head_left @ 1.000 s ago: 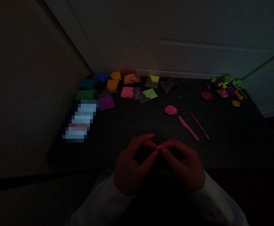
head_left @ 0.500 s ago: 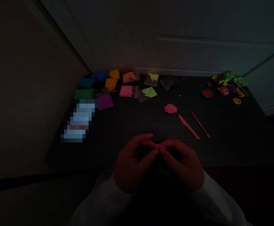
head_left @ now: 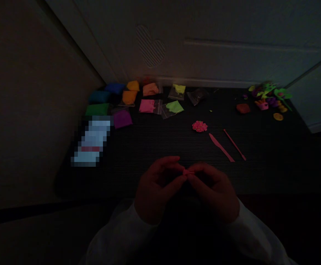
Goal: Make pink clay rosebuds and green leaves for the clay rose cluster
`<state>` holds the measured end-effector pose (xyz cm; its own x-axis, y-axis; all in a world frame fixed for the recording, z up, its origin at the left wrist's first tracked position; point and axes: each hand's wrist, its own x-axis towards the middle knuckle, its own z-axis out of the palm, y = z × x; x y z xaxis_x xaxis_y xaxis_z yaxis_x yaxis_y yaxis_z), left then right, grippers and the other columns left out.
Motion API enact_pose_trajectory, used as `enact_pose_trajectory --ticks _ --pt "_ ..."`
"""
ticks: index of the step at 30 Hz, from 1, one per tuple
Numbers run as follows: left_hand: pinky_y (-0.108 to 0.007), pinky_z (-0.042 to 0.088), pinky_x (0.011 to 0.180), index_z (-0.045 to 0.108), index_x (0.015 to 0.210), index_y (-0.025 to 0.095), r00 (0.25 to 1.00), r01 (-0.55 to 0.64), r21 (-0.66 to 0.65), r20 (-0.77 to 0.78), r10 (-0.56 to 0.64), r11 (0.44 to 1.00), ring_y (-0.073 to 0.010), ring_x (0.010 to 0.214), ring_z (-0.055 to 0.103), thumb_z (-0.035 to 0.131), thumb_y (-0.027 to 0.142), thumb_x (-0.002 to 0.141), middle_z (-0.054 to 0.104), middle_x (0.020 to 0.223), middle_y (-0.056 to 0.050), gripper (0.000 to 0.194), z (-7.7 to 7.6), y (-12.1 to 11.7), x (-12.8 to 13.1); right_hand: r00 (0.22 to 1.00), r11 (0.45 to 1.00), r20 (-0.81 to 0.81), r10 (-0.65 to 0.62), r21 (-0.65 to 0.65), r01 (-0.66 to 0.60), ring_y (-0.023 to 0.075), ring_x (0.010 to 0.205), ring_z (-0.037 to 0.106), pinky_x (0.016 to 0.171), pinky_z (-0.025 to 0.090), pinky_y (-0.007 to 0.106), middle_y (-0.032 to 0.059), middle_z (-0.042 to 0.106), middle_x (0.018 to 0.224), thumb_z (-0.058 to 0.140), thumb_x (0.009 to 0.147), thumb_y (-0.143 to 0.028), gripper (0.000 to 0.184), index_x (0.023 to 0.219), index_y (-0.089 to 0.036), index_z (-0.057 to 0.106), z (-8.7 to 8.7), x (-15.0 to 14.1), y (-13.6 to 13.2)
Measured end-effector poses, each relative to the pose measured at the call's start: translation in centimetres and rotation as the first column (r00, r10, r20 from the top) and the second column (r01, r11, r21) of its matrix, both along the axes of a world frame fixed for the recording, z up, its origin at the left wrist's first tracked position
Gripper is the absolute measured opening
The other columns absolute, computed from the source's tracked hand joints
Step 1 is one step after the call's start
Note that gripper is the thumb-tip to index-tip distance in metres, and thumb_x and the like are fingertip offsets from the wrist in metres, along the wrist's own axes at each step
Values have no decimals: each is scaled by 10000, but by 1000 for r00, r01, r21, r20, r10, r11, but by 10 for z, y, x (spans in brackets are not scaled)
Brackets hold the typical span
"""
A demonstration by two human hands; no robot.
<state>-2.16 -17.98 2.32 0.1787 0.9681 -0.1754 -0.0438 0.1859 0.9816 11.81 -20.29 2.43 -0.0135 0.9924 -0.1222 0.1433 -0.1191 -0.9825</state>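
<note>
Between the fingertips of both hands is a small piece of pink clay [head_left: 186,172], its outline partly hidden and dim. My left hand [head_left: 159,189] pinches it from the left, thumb against fingers. From the other side my right hand [head_left: 214,191] grips it with thumb and forefinger. Beyond the hands lies a pink clay flower [head_left: 199,126] with many small petals. To its right rest a pink plastic clay knife [head_left: 221,147] and a thin pink modelling stick [head_left: 234,144], both untouched.
Bags of coloured clay, among them a pink one [head_left: 147,106] and a purple one [head_left: 122,119], line the dark table's back left. A lit phone [head_left: 92,141] lies at the left. Finished clay figures [head_left: 270,96] and a reddish-brown lump [head_left: 243,108] sit back right.
Both hands stay nearly in place around the pink clay; the left fingertips have shifted slightly, showing a bit more of it. The view has tilted very slightly.
</note>
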Motion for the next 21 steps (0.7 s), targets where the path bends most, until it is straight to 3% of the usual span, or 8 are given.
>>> enact_pose_trajectory --ticks 5,12,21 --pt "-206 523 639 553 917 216 999 22 -50 31 -20 999 -104 694 618 654 115 606 633 740 24 343 -1 1 -1 997 999 -74 34 -20 -35 94 737 574 680 446 223 -19 621 787 542 748 -225 78 807 -222 593 2 2 0" --pt "-221 511 679 608 879 233 987 160 -99 37 -157 982 -126 763 612 673 110 576 655 809 3 334 -2 2 -11 971 989 -239 13 -142 -49 70 713 572 656 444 189 -35 632 764 572 731 -256 53 765 -221 594 2 1 0" --pt "-224 486 691 661 781 217 967 212 -1 -147 -210 977 -129 765 592 627 186 655 643 824 -12 134 1 6 -15 981 988 -190 38 -142 -65 76 694 546 635 423 193 -27 608 738 569 734 -265 75 782 -216 599 3 0 -3"
